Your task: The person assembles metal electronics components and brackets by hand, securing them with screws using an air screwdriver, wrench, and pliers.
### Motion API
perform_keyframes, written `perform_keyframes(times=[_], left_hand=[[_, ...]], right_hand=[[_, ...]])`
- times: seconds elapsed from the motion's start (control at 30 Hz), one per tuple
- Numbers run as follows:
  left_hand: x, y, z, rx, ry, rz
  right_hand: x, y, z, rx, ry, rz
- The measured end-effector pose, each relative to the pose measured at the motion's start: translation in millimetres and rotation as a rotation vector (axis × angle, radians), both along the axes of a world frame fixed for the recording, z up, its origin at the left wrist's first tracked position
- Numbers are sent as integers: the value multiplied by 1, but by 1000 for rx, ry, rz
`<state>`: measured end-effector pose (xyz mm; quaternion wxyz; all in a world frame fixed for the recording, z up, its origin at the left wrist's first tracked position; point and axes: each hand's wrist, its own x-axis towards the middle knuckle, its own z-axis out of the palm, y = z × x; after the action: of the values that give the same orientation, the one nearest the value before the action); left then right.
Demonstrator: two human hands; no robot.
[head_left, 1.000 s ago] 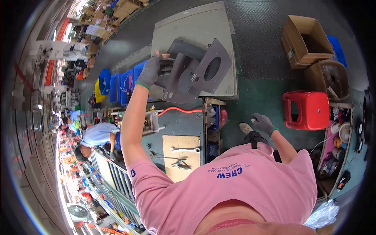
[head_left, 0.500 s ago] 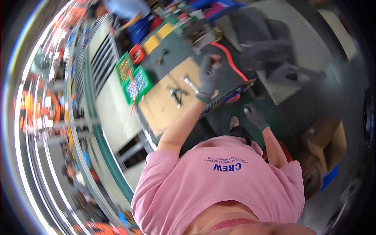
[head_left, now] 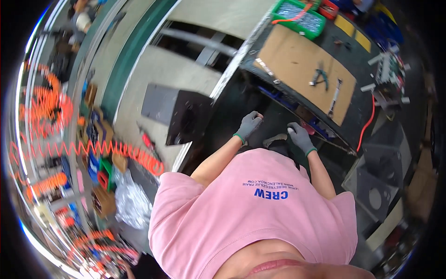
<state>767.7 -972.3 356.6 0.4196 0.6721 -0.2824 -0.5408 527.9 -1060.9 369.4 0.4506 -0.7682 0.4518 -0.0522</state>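
Dark tabletop [head_left: 361, 104] toward upper right, set at slant, open shelf [head_left: 304, 111] below its near edge. Left of it, long pale work surface [head_left: 139, 79], dark gap and metal crossbars [head_left: 197, 41] toward its upper end. Green strip [head_left: 132, 42] running along far side, metal rails [head_left: 86, 49] beyond. Dark floor [head_left: 274, 121] between tabletop and pale surface. Left edge cluttered, blurred, orange coiled hoses [head_left: 60, 107] strung across. Bright white light streaks [head_left: 46, 257] curving along left rim. Right rim dim.
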Motion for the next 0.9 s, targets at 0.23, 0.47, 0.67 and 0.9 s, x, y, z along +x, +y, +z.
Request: perform_keyframes(times=[0.23,0.47,0.67,0.9], left_hand=[[68,119,-5,103,-44,301],[108,220,-9,239,-407,389],[126,214,23,184,-524,500],[152,197,-21,-138,-875,410]], right_hand=[[153,52,14,2,55,372],[238,115,0,32,49,528],[238,131,6,58,120,560],[206,96,-1,89,134,509]])
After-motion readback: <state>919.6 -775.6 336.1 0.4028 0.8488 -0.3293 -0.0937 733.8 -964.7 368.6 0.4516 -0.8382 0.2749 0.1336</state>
